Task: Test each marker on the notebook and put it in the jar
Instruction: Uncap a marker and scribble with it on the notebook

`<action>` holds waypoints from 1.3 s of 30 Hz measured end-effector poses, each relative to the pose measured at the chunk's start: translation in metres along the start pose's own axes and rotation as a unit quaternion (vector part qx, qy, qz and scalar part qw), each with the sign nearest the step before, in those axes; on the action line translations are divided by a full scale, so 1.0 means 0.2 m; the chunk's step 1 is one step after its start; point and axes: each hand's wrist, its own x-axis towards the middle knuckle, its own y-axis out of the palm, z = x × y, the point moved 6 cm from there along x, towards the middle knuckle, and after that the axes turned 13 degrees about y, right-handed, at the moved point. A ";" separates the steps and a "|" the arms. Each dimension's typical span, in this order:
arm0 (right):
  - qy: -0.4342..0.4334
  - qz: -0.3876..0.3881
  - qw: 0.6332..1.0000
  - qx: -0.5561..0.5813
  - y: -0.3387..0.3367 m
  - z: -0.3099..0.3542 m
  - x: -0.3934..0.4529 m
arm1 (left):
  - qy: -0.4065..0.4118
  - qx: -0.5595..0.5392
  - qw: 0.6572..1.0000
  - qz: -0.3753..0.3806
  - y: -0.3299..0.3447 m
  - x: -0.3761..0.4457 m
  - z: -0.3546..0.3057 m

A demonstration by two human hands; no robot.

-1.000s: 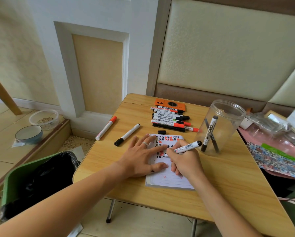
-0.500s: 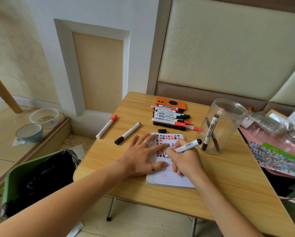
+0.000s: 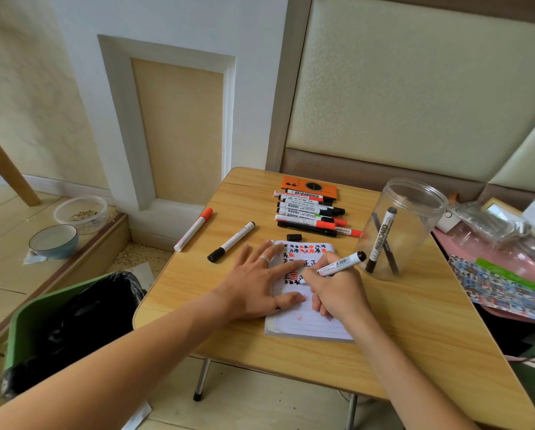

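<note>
My right hand (image 3: pixel 337 293) grips an uncapped black marker (image 3: pixel 342 262) with its tip down on the notebook (image 3: pixel 303 324), whose page carries red and black marks. My left hand (image 3: pixel 253 283) lies flat with spread fingers on the notebook's left side. The marker's black cap (image 3: pixel 294 237) lies just beyond the notebook. A clear plastic jar (image 3: pixel 399 225) stands to the right and holds two markers. A pile of several markers (image 3: pixel 306 212) lies at the back of the table.
A red-capped marker (image 3: pixel 193 229) and a black-capped marker (image 3: pixel 231 242) lie apart on the wooden table (image 3: pixel 415 336) at left. An orange case (image 3: pixel 309 185) sits behind the pile. A green bin (image 3: pixel 58 330) stands at lower left; clutter lies at right.
My right hand has made small moves with the marker on the page. My left hand has stayed flat on the notebook.
</note>
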 end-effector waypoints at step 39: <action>0.014 0.007 0.994 0.110 -0.01 -0.04 0.05 | -0.155 0.011 0.966 -0.209 -0.17 0.33 0.11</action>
